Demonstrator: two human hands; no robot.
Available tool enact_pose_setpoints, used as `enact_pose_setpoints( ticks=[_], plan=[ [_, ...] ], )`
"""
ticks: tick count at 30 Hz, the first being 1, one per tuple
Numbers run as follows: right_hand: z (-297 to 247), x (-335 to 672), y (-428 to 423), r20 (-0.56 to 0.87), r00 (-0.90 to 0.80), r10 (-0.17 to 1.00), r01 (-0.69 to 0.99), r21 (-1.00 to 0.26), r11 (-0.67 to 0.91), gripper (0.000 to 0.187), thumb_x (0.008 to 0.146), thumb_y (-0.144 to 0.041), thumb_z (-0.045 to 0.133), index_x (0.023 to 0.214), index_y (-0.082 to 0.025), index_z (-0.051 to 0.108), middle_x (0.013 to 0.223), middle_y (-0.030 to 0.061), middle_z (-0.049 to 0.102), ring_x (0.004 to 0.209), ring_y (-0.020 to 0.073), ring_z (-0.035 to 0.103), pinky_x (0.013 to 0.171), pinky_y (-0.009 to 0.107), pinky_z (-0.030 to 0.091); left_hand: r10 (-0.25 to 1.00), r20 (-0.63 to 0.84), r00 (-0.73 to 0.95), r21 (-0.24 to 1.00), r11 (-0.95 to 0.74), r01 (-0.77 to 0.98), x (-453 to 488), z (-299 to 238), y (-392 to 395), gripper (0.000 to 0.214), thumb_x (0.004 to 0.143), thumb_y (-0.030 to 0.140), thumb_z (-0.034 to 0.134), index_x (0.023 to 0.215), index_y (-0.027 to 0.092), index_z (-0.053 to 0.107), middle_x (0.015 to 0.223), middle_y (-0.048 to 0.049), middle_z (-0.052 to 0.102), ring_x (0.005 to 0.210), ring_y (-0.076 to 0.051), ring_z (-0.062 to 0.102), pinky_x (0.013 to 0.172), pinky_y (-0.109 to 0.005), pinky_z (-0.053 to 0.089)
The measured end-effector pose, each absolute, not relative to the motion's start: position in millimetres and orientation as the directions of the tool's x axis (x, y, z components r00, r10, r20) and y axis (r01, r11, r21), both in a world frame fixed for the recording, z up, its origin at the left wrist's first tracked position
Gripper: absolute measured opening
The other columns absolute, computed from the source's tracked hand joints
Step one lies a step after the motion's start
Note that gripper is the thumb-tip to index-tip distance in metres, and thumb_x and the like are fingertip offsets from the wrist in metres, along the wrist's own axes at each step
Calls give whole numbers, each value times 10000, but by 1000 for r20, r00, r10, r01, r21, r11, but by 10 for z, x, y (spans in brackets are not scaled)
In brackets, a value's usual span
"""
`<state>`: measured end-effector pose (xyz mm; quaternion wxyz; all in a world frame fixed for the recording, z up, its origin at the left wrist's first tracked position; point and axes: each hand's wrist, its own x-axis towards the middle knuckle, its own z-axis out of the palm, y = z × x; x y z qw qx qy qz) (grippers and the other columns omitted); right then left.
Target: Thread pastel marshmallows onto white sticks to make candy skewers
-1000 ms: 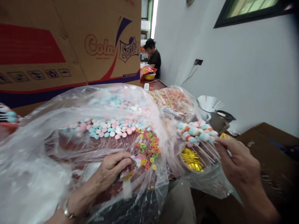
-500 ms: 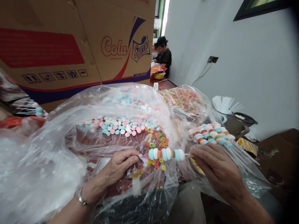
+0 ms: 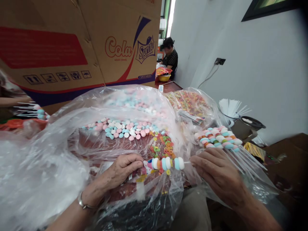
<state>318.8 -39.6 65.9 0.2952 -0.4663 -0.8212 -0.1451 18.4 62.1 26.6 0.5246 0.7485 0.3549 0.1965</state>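
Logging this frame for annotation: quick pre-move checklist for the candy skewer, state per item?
1. Right hand grip on the stick end of the candy skewer: ok.
2. Left hand at the skewer's other end, pinching a small printed wrapper: ok.
3. Skewer level, candies packed together: ok.
4. Wrapper mouth open: cannot tell.
5. Finished skewers lie clear beyond the right hand: ok.
6. Loose candy rings directly under the skewer, could snag: not ok.

Left hand (image 3: 121, 170) and right hand (image 3: 213, 173) pinching candy skewer (image 3: 167, 163), loose candies (image 3: 125, 130) on plastic sheet (image 3: 48, 166)
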Motion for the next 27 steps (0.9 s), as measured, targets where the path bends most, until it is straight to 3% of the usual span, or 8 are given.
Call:
enact_pose_setpoints(
  ticks=[11, 19, 27],
  plan=[
    [553, 3078, -418, 575, -327, 750, 864, -139, 484, 225, 960, -165, 436, 890, -198, 648, 752, 36, 654, 731, 181, 530, 721, 346, 385, 714, -115, 690, 881, -248, 404, 180, 337, 649, 284, 945, 379, 496, 798, 178, 631, 680, 46, 507, 614, -112, 442, 570, -215, 357],
    [476, 3026, -359, 550, -359, 754, 837, -168, 521, 225, 967, -163, 444, 879, -178, 650, 728, 37, 637, 710, 180, 520, 703, 340, 364, 593, -211, 777, 822, -323, 469, 230, 543, 606, 235, 944, 378, 516, 952, 205, 676, 821, 7, 605, 744, -152, 540, 675, -234, 432],
    [450, 2930, -267, 397, -438, 807, 783, -272, 559, 240, 987, -184, 433, 843, -190, 625, 768, 24, 650, 725, 164, 552, 718, 312, 382, 477, -322, 818, 873, -184, 451, 335, 546, 584, 277, 929, 452, 544, 995, 200, 641, 703, 46, 517, 504, -90, 473, 439, -184, 361]
  ],
)
